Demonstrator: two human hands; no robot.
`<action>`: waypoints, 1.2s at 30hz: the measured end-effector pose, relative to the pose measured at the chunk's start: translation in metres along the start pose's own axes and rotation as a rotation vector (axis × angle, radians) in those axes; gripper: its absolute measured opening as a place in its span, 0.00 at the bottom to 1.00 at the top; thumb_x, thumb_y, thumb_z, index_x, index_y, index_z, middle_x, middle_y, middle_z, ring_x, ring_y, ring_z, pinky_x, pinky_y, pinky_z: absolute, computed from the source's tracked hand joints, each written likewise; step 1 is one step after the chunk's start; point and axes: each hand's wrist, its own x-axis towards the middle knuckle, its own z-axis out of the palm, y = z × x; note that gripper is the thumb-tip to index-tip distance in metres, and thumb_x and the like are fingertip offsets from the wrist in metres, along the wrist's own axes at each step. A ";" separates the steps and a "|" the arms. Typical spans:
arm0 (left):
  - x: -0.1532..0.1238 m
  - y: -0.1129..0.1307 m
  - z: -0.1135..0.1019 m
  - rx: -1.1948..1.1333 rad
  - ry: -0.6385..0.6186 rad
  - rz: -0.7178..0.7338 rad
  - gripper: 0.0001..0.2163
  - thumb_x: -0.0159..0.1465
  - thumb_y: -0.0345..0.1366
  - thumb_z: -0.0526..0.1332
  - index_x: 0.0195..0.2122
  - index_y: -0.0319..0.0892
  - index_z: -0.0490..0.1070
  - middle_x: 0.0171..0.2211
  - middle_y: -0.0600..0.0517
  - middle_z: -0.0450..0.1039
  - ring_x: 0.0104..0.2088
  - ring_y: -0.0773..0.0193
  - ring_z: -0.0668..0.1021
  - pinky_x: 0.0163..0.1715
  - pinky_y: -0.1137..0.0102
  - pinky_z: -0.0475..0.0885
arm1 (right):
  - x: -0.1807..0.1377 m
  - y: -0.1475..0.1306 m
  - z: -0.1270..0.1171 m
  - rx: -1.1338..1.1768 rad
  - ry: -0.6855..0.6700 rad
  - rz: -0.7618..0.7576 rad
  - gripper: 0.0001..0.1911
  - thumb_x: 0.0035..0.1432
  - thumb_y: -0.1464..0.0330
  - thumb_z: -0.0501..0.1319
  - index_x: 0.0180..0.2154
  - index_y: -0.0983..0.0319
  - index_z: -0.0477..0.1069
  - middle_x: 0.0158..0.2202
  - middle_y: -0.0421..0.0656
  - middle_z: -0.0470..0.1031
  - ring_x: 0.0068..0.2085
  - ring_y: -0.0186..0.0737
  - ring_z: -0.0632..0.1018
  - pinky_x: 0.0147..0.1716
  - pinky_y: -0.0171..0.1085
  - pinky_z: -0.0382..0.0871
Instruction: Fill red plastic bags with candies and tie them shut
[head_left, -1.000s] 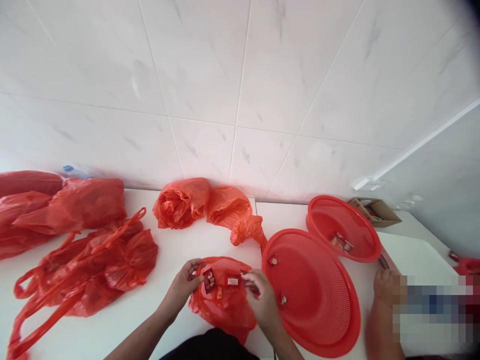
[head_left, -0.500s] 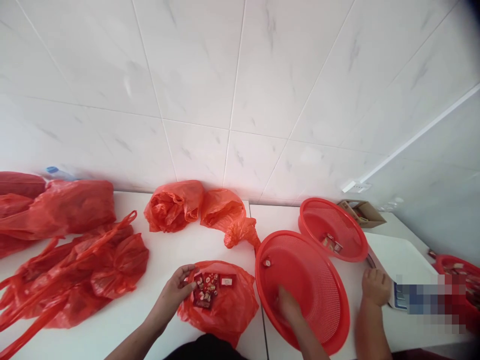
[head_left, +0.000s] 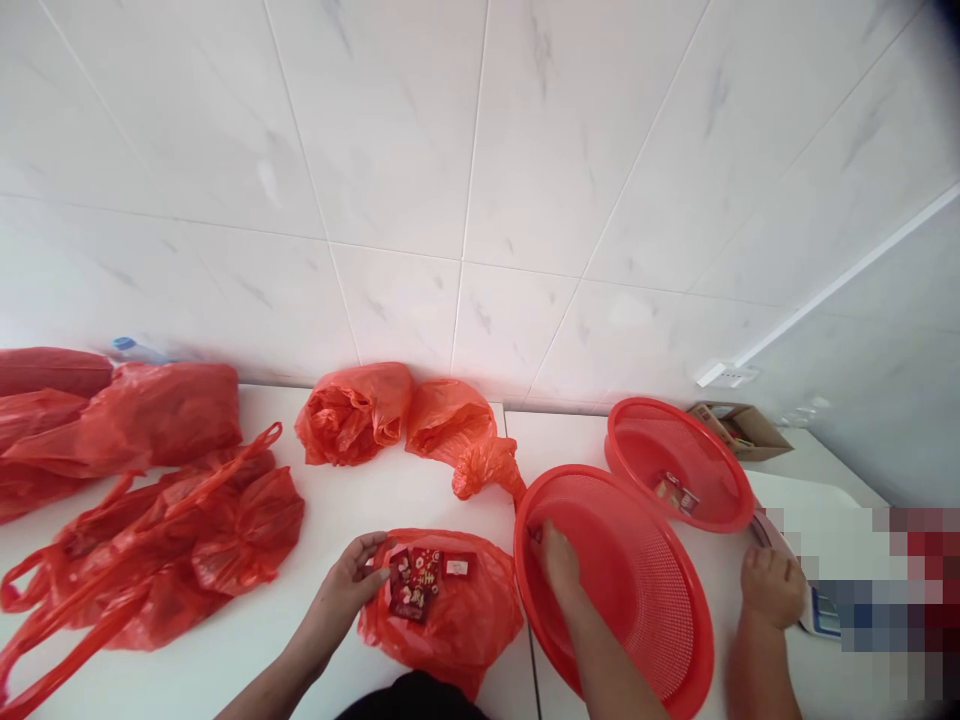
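My left hand (head_left: 352,580) is closed on the left rim of a red plastic bag (head_left: 480,640), holding its mouth apart. Inside the bag lie dark red printed packets (head_left: 416,585) and a smaller red packet with a white label (head_left: 457,567). My right hand (head_left: 559,560) reaches into the nearer red mesh basket (head_left: 630,590). Its fingers are closed at the basket's left wall around a small red packet (head_left: 535,536), which they mostly cover.
Full red bags (head_left: 165,415) crowd the left side, and crumpled red bags (head_left: 356,410) sit by the wall. A second red basket (head_left: 679,460) holds a few packets. Behind it stands a cardboard box (head_left: 742,430). Another person's hand (head_left: 772,588) rests near a white scale (head_left: 810,500).
My right hand has moved up and left inside the basket, from its lower middle to the small packet by the left wall. My left hand stays at the bag's rim.
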 end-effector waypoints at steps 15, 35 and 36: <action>0.003 0.007 -0.001 -0.069 -0.090 -0.004 0.25 0.51 0.42 0.68 0.48 0.41 0.65 0.53 0.42 0.71 0.43 0.56 0.78 0.43 0.62 0.74 | -0.182 -0.190 0.295 -0.104 -0.419 -0.153 0.22 0.53 0.63 0.63 0.51 0.58 0.69 0.45 0.43 0.76 0.43 0.42 0.77 0.42 0.40 0.73; 0.028 0.030 -0.026 -0.107 -0.105 0.178 0.20 0.52 0.32 0.65 0.47 0.41 0.67 0.49 0.44 0.74 0.34 0.65 0.76 0.37 0.68 0.71 | -0.164 -0.180 0.285 -1.071 -0.062 -0.434 0.16 0.58 0.77 0.49 0.36 0.61 0.74 0.45 0.52 0.74 0.50 0.52 0.72 0.44 0.44 0.62; 0.029 0.037 -0.028 -0.122 -0.100 0.186 0.20 0.52 0.32 0.66 0.47 0.41 0.68 0.49 0.44 0.74 0.35 0.65 0.76 0.37 0.68 0.70 | -0.161 -0.183 0.283 -1.054 -0.071 -0.420 0.15 0.58 0.77 0.49 0.34 0.61 0.73 0.42 0.51 0.74 0.46 0.50 0.73 0.41 0.43 0.62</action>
